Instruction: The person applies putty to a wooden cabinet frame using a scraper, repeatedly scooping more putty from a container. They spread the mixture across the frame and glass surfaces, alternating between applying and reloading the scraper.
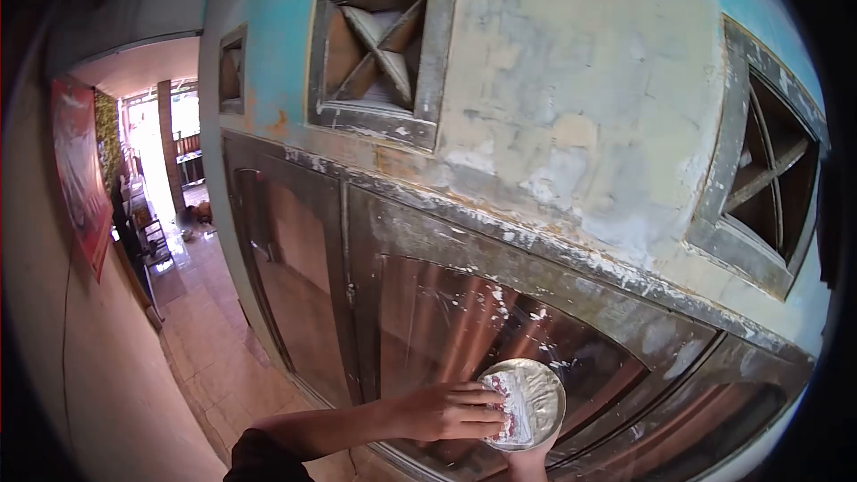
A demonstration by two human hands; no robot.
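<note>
The left hand is seen low in the frame, forearm stretched in from the lower left, bare, with a dark sleeve at the elbow. Its fingers are extended and pressed onto a white, red-marked pad or scraper, which is laid against a round metal dish. The right hand is mostly cut off by the bottom edge; only the part beneath the dish is visible, so the dish appears to be held from below, though the grip itself cannot be told. The dish is held up just in front of a glass window pane spattered with white paint. The pane is set in a weathered grey frame. Above it, a patchy blue and cream wall with two cross-shaped vents is seen. A tiled corridor runs off to the left.
</note>
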